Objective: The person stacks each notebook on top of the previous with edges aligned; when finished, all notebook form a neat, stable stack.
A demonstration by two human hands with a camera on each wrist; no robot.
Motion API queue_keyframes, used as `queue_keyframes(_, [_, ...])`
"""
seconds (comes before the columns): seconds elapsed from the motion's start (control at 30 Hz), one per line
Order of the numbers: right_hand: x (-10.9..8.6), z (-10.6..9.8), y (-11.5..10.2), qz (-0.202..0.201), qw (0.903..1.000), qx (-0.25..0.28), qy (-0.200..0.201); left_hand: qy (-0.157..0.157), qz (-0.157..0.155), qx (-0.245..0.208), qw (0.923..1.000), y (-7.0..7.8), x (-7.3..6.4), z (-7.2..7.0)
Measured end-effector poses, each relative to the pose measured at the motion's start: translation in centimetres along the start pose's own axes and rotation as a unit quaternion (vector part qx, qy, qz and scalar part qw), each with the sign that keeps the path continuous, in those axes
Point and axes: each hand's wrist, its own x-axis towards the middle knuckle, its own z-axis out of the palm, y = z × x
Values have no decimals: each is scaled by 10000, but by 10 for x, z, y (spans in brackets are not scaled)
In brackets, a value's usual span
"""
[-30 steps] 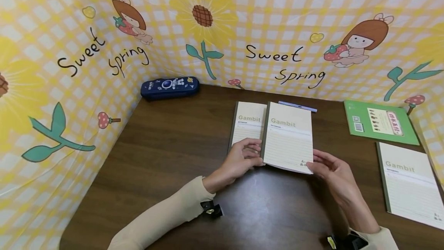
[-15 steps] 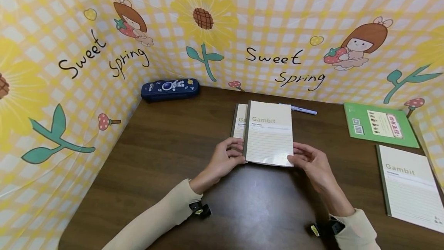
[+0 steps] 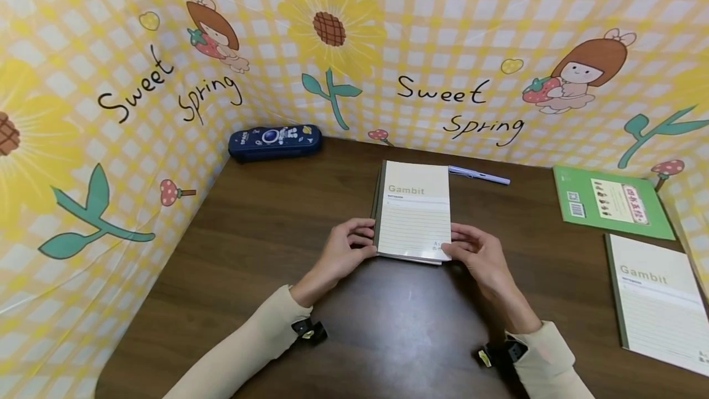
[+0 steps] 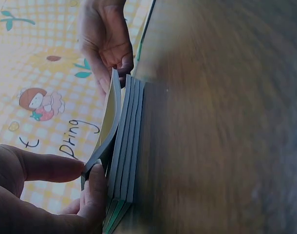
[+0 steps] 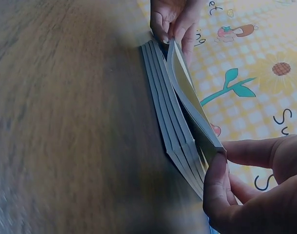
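Observation:
A cream Gambit notebook [image 3: 415, 220] with a dark spine lies level over a stack of several notebooks [image 4: 125, 146] in the middle of the table. My left hand [image 3: 346, 249] pinches its near left corner at the spine. At the near right corner, my right hand [image 3: 480, 260] pinches it between thumb and fingers. Both wrist views show this top notebook [image 5: 187, 92] bowed, its near corners raised off the stack with a gap beneath. From the head, it covers nearly all of the stack; only a sliver shows at the left and near edges.
Just beyond the stack's right side lies a light blue pen [image 3: 479, 176]. A navy pencil case [image 3: 275, 143] is at the back left of the brown table [image 3: 266, 220]. On the right lie a green book [image 3: 609, 202] and another Gambit notebook [image 3: 656, 300]. Patterned cloth [image 3: 443, 17] walls the back and left.
Both hands have carried the notebook leftward from the stack's right side until it overlies the stack. More of the pen shows now.

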Motion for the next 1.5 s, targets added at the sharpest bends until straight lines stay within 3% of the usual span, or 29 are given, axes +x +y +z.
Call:
queue_keyframes(0.3, [1, 6, 2, -57, 10000, 52, -15, 61, -181, 194, 9996, -1, 1, -6])
queue_keyframes(0.67, [0, 10, 11, 49, 9989, -443, 114, 44, -138, 569, 9983, -7, -1, -11])
queue_keyframes(1.07, [0, 6, 13, -162, 9959, -884, 125, -42, 88, 738, 9972, -8, 0, -10])
queue_keyframes(1.5, [-1, 7, 9, -206, 9938, -1087, 119, -108, 12, 860, 9962, -5, 0, -11])
